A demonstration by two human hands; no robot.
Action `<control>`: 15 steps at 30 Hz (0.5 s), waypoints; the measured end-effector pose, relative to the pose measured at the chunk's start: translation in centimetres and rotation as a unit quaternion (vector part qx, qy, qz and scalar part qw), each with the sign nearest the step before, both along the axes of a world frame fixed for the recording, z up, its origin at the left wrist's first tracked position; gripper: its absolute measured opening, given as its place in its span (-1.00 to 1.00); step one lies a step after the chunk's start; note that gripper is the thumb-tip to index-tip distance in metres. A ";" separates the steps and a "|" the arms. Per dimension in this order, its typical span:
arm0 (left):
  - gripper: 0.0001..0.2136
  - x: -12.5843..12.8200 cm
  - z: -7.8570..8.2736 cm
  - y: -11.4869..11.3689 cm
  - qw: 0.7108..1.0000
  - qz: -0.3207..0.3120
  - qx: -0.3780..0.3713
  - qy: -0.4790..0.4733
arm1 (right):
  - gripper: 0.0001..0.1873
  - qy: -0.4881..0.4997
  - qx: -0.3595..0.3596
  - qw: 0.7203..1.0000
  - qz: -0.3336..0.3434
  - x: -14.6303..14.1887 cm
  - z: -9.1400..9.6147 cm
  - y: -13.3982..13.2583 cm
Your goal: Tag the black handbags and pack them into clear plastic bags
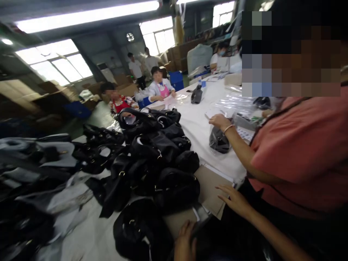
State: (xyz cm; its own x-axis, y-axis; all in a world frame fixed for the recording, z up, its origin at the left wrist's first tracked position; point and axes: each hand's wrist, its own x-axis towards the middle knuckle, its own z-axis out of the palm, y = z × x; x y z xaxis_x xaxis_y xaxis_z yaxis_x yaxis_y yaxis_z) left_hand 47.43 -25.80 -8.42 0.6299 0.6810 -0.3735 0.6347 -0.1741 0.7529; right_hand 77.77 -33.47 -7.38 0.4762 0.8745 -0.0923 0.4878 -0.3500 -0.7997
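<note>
My right hand [236, 201] is open, its fingers stretched out over the edge of a stack of brown cardboard sheets [213, 183]; I cannot tell whether they touch. At the bottom edge of the view is my left hand [185, 241], fingers forward and thumb apart, with nothing visible in it. It is beside a black handbag [141, 228] with gold-coloured fittings and near another cardboard sheet [181, 221]. A second black bag [176, 188] lies against the stack of sheets.
A pile of black bags [152, 145] covers much of the white table [187, 123]. At my right a co-worker in a red top [301, 145] handles a bag in clear plastic [219, 139]. Plastic sleeves [235, 105] lie beyond. Other people sit and stand farther back.
</note>
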 end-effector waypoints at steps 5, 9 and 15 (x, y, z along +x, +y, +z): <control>-0.58 -1.8 4.0 -2.9 0.994 0.104 0.002 -0.031 | -0.36 -0.052 0.004 0.994 0.100 -1.6 -5.4 0.3; -0.77 -6.6 6.7 -5.1 0.972 0.206 0.026 -0.112 | -0.34 0.030 -0.038 0.996 0.071 -3.2 -7.5 0.5; -0.78 -16.8 4.8 -5.0 0.804 0.571 -0.057 -0.156 | -0.35 0.271 -0.205 0.931 0.131 -8.8 -5.0 0.6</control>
State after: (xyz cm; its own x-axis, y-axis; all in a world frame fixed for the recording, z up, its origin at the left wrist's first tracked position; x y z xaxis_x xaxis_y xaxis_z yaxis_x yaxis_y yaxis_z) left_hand 30.65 -30.84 -3.66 -0.3073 0.8541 -0.4196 0.1089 0.4696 0.8761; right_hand 68.92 -32.90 -12.37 0.0371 0.7927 -0.6084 0.1631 -0.6055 -0.7790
